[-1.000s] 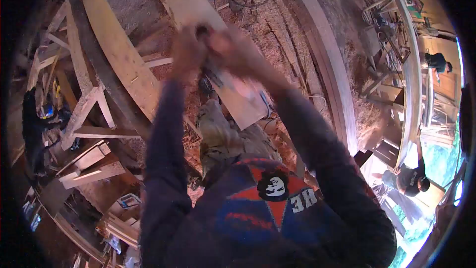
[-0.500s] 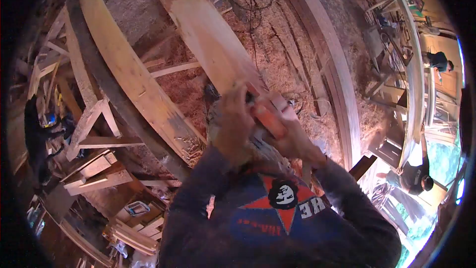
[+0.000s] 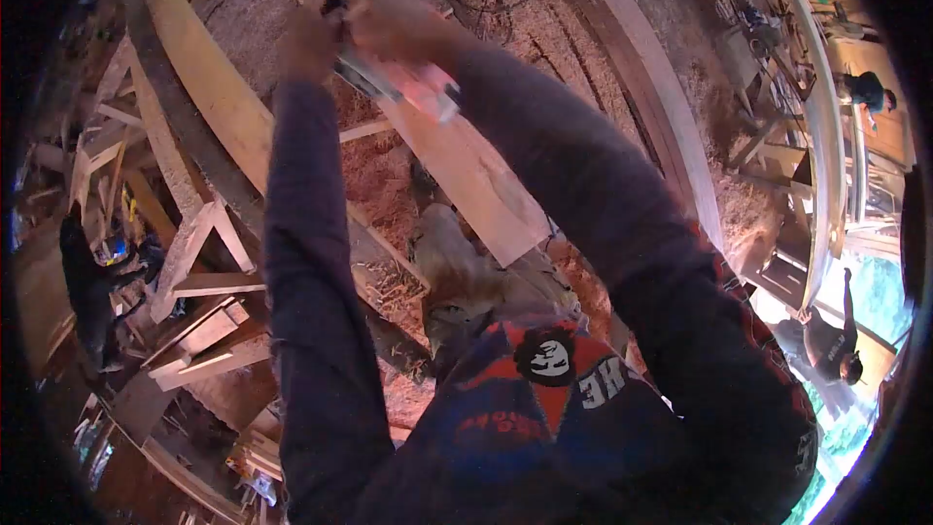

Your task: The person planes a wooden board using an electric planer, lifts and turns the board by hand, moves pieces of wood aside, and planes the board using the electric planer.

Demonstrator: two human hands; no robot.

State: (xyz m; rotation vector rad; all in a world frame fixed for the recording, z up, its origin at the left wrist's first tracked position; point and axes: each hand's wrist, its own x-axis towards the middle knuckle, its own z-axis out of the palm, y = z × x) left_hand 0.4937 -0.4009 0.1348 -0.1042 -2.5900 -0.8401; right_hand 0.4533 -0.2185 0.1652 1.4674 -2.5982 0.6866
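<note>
Above a brown, shavings-strewn floor (image 3: 554, 53), grasping with bare left hand (image 3: 309, 45) and bare right hand (image 3: 397, 25), seemingly for steadiness, a blurred reddish-and-grey tool (image 3: 420, 91); holding it over a long, pale, flat wooden board (image 3: 481, 190).

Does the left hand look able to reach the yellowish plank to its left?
Probably, if freed: the left hand seems busy on the tool, but nothing visible blocks the way to the plank.

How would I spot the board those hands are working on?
Start from the star-printed shirt at the bottom. Just above, a pale board slants up and left. Unlike neighbouring planks, it carries a blurred pinkish tool, with the left hand and right hand at it.
</note>
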